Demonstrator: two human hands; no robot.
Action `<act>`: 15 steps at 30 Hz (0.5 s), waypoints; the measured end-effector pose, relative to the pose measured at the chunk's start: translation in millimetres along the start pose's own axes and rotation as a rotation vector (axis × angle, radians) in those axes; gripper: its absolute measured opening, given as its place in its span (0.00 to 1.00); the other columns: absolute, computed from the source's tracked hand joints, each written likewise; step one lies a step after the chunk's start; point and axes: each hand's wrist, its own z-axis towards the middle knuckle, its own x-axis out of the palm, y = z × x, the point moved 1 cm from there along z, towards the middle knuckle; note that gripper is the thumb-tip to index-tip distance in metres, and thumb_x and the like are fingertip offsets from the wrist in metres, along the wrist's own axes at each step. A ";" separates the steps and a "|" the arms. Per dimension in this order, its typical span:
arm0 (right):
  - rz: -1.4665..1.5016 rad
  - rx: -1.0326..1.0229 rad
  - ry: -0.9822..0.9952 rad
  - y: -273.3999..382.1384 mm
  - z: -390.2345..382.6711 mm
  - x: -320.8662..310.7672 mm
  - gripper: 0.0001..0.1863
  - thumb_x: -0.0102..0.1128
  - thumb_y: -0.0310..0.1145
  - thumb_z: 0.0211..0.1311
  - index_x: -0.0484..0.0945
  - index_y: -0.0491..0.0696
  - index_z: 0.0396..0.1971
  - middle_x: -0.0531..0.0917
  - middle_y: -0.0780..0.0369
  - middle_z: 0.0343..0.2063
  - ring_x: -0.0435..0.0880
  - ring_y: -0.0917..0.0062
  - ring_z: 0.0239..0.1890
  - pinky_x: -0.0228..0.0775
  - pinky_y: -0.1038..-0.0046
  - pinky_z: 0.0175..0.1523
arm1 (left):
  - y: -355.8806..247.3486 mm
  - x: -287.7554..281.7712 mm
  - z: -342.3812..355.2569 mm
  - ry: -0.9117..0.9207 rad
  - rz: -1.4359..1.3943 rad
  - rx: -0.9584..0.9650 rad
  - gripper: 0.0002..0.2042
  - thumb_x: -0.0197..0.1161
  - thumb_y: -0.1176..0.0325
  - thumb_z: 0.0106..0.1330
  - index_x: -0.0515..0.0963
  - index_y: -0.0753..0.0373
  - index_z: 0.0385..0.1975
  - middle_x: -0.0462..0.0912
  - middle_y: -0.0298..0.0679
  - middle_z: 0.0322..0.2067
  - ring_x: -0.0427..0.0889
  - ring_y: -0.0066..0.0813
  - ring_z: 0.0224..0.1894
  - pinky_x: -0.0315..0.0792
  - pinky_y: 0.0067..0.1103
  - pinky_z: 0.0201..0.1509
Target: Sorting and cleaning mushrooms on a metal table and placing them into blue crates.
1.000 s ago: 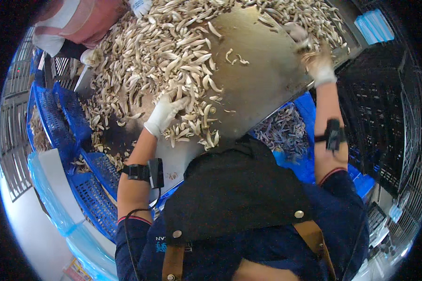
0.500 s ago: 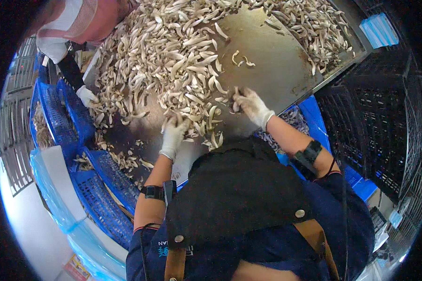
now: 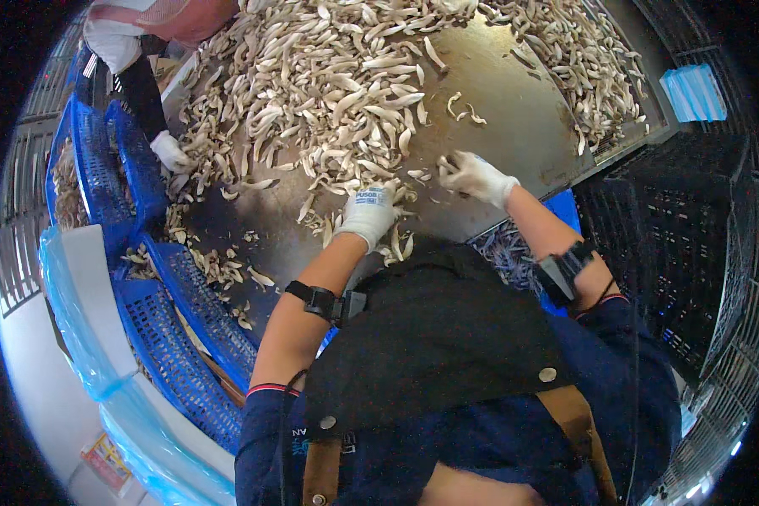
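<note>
Blue basket (image 3: 91,160) — beige pieces (image 3: 68,187) inside; blue bin (image 3: 566,212) — greyish strips (image 3: 508,253); hands (image 3: 368,218) (image 3: 481,180) at heap (image 3: 337,110), can't tell if gripping

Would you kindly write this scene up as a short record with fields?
Left hand: gloved, at the near edge of the pile of pale, elongated pieces
Right hand: gloved, over the metal table; whether it holds anything is unclear
Co-worker's hand: gloved, at the pile's left side
Left side: blue baskets
Right side: black crates

On the table (image 3: 523,114) lies a mushroom heap (image 3: 337,93), with baskets (image 3: 162,341) left and crates (image 3: 670,228) right of the table.
</note>
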 end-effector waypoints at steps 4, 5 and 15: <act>1.181 0.123 0.295 -5.1 -41.2 19.6 0.06 0.58 0.31 0.61 0.73 0.44 0.32 0.79 0.61 0.29 0.79 0.77 0.33 0.69 0.79 0.36 | 14.2 -8.6 -6.4 0.060 -0.599 -0.253 0.19 0.63 0.62 0.55 0.75 0.66 0.44 0.81 0.44 0.40 0.80 0.30 0.40 0.72 0.23 0.44; 1.407 0.111 0.303 -3.9 -47.7 26.4 0.04 0.57 0.30 0.62 0.74 0.46 0.33 0.78 0.65 0.29 0.78 0.81 0.32 0.68 0.82 0.35 | 23.7 3.5 -5.3 -0.102 -1.014 -0.196 0.19 0.64 0.61 0.54 0.76 0.67 0.42 0.80 0.44 0.33 0.77 0.28 0.33 0.71 0.22 0.40; 1.930 0.208 -0.242 23.5 7.7 2.9 0.14 0.47 0.43 0.64 0.74 0.50 0.39 0.80 0.59 0.35 0.78 0.67 0.35 0.73 0.63 0.44 | -56.9 -113.8 -4.1 0.018 -0.499 0.546 0.24 0.55 0.56 0.63 0.71 0.71 0.51 0.75 0.57 0.48 0.76 0.46 0.48 0.69 0.30 0.54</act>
